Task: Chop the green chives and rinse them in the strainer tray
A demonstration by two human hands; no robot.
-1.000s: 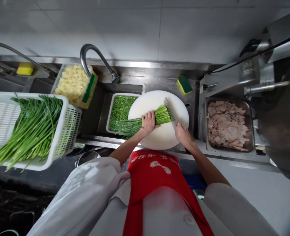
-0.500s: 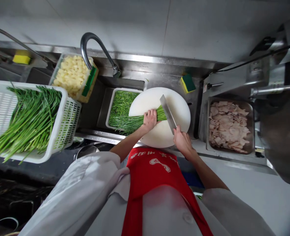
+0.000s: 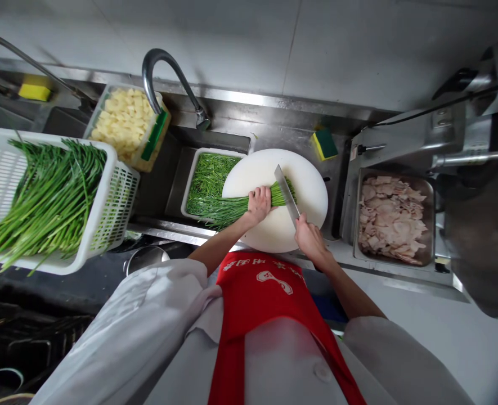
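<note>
A bunch of long green garlic chives [image 3: 227, 209] lies across the round white cutting board [image 3: 269, 239], its leafy end hanging over the left edge. My left hand [image 3: 259, 203] is closed over the bunch, pressing it to the board. In my right hand [image 3: 309, 233] is the handle of a cleaver [image 3: 287, 194]. The blade stands across the chives just right of my left fingers, and a short piece of the bunch shows beyond it. Beneath the board's left side, a white tub [image 3: 185, 201] holds cut green pieces.
A white basket [image 3: 112, 169] of whole chives stands at left, with a container of pale chunks [image 3: 124, 124] behind it. A faucet [image 3: 175, 73] arches over the sink. A sponge [image 3: 324, 144] sits behind the board; a metal pan [image 3: 432, 225] of sliced meat is at right.
The cleaver has shifted slightly left in my right hand, and cut chive ends now show on the right side of its blade. My left hand keeps its hold.
</note>
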